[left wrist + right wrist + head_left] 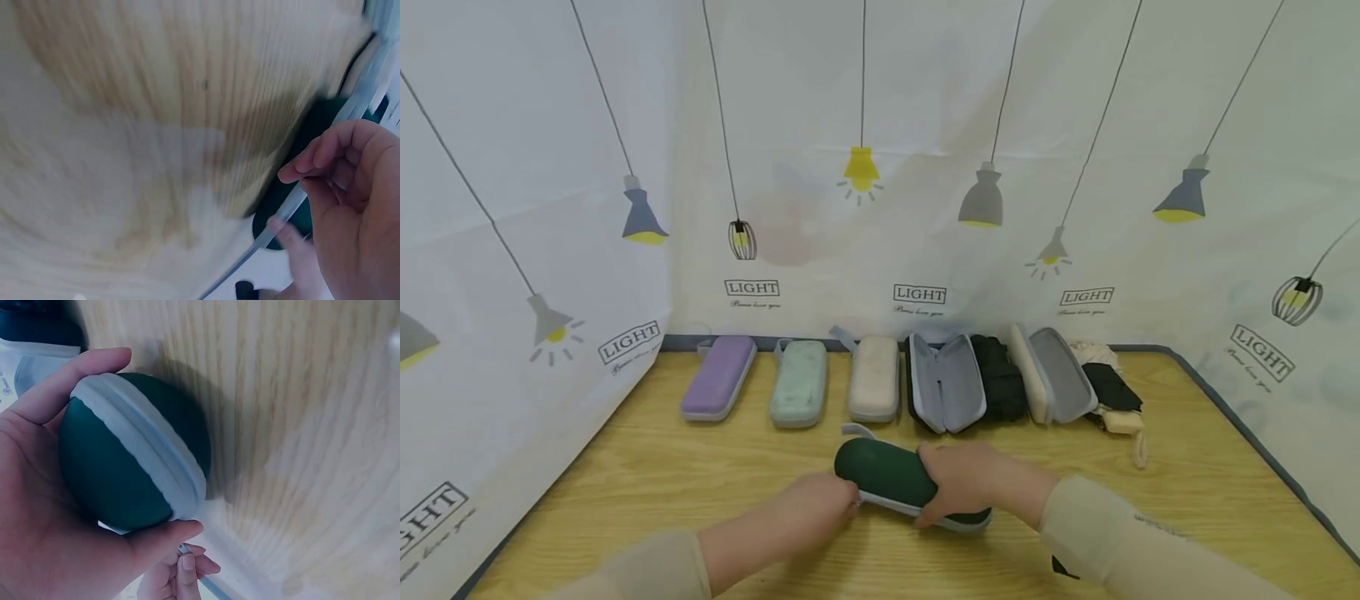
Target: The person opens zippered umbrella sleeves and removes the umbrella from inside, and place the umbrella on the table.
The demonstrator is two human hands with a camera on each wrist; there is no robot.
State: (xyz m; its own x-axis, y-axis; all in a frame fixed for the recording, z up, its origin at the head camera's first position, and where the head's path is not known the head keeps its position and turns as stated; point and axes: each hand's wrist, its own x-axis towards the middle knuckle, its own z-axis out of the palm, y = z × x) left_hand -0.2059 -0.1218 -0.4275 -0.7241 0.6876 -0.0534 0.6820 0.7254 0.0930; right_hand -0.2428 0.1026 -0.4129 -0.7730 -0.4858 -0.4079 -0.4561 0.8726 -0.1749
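A dark green zip case (880, 468) with a light grey zipper band (140, 440) lies slantwise over the front middle of the wooden table. My right hand (966, 479) grips its right part, thumb on the near side and fingers over the far side. At the case's near left edge, my left hand (820, 504) pinches a small metal zipper pull (183, 549) between thumb and fingertip. The zipper band looks closed around the end facing the right wrist camera. A grey strap loop (857, 430) sticks out behind the left end.
Along the back stand a purple case (721, 379), a mint case (800, 383), a beige case (875, 379), an open black case (946, 383), a folded black bundle (1002, 379), an open beige case (1056, 375) and a black-and-cream bundle (1112, 392). A printed curtain (865, 75) encloses the table.
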